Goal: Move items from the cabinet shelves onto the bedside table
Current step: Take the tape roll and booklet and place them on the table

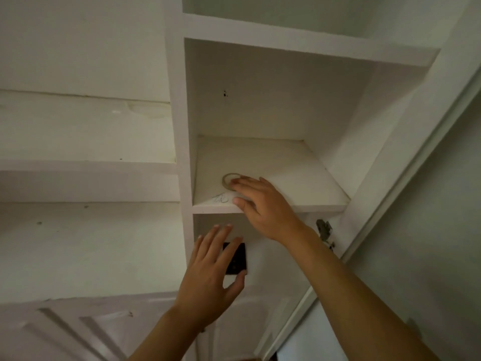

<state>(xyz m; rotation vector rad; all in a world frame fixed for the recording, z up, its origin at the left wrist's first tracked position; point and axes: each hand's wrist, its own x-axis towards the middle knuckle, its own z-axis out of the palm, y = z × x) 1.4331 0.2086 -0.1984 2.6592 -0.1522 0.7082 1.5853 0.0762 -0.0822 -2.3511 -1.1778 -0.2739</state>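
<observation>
The right hand (263,204) reaches over the front edge of the cabinet shelf (299,183), its fingers nearly straight and spread a little, the fingertips (235,181) touching a small ring (229,181) that looks like a roll of clear tape. Nothing is gripped: the thumb lies by the front edge, apart from the ring, and no finger curls round it. The left hand (213,272) is raised below that shelf, fingers straight and fanned, holding nothing, in front of a dark square plate (238,259) on the back wall of the lower compartment.

The ring lies toward the front left corner of the shelf, a little in from the front edge and near the left wall. It lies flat, its hole facing up, so its axis stands upright; being round, it has no long axis along the shelf and points no particular way.

As to progress, I judge the task well on but unfinished. This shelf shows nothing but the ring, what shows of the compartment above looks bare, and the open ledges to the left carry nothing I can make out. The ring is not yet lifted, and the bedside table is out of view, so what already sits there cannot be told. Left to do: pinch the ring, carry it down, and check the lower compartment.
</observation>
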